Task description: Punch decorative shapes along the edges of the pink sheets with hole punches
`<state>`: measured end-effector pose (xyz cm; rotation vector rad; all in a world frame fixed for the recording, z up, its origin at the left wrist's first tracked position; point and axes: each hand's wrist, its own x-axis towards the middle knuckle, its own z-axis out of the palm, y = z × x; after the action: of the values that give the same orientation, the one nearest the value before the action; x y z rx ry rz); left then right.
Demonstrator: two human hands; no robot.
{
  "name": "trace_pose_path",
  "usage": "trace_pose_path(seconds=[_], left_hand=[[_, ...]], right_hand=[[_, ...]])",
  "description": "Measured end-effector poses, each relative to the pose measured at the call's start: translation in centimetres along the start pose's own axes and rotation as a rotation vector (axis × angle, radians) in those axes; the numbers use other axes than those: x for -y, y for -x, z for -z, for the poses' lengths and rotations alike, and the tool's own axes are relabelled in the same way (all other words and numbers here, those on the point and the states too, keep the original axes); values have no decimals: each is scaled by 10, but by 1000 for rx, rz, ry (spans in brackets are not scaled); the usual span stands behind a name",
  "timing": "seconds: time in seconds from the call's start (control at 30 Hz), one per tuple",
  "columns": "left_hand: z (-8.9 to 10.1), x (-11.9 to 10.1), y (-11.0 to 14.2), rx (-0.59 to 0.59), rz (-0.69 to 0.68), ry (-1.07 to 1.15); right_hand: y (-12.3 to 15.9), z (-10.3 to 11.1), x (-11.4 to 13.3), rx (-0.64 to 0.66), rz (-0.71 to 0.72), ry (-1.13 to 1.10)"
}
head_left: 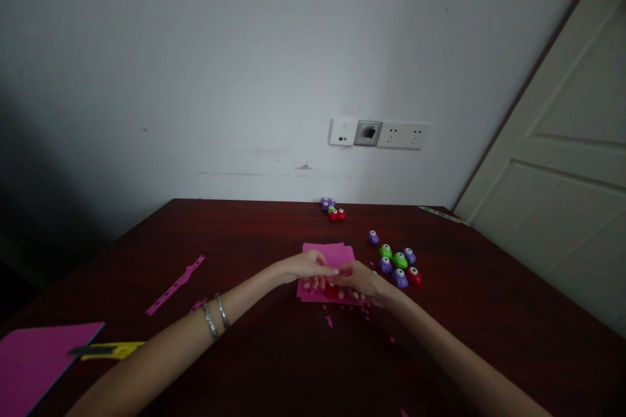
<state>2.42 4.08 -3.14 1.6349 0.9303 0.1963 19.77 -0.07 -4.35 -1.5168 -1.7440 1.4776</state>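
My left hand [308, 267] and my right hand [359, 280] meet above a small stack of pink paper [332, 251]. A red craft punch [332, 291] shows low between them, mostly covered by my fingers. The fingers of my right hand bend round the red punch. My left hand is closed too, its thumb and fingertips touching those of the right; what it pinches is hidden. Small punched-out pink bits [328, 321] lie just in front of the stack.
Several purple, green and red punches [400, 260] stand right of the paper, with another group [333, 210] near the wall. At left lie a punched pink strip [176, 287], a yellow utility knife [115, 350] and a larger pink sheet [44, 361]. Wall sockets [403, 135] sit behind.
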Motion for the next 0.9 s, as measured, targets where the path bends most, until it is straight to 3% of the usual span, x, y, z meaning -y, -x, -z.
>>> trace_pose_path(seconds=[0.37, 0.57, 0.9], left_hand=[[7, -3, -17, 202, 185, 30], [8, 7, -25, 202, 221, 73], [5, 11, -23, 170, 210, 55]], right_hand=[[-2, 4, 8, 171, -46, 14], [-10, 3, -2, 213, -41, 11], [-12, -2, 1, 129, -40, 50]])
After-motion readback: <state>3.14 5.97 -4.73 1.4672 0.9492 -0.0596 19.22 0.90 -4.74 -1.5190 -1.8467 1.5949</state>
